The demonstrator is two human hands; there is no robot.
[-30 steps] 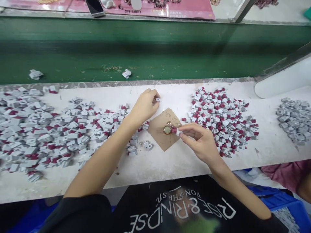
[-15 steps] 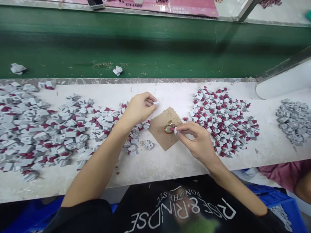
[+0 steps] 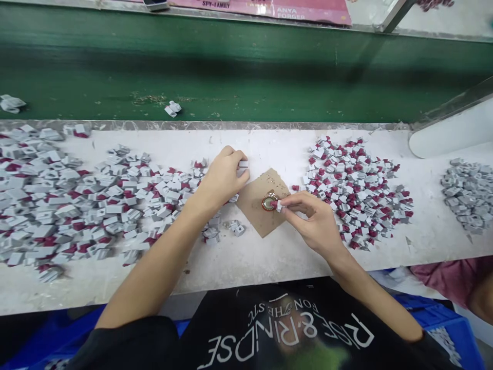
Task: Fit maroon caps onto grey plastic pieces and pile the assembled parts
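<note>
Between the fingers of my left hand (image 3: 227,174) is a small light-grey plastic part (image 3: 243,164), partly hidden by them. My right hand (image 3: 314,218) pinches a small grey and dark-red plastic piece (image 3: 278,205), its red end over a small round dish (image 3: 268,202) with a red and gold rim. That dish rests on a square of brown cardboard (image 3: 254,205) spotted with wet-looking drops. A couple of grey parts (image 3: 235,227) lie just left of the cardboard. Left of my left hand spreads a large pile of grey and dark-red pieces (image 3: 111,205).
Another pile of grey and red pieces (image 3: 354,190) lies right of my right hand, and plain grey parts (image 3: 468,192) farther right. Behind the white table (image 3: 239,272) runs a green conveyor belt (image 3: 246,67) carrying two small grey pieces. A white cylinder (image 3: 454,131) stands at right.
The grey pieces on the green belt have shifted left. My left hand has turned its grey part slightly and drawn it in; my right hand stays at the dish.
</note>
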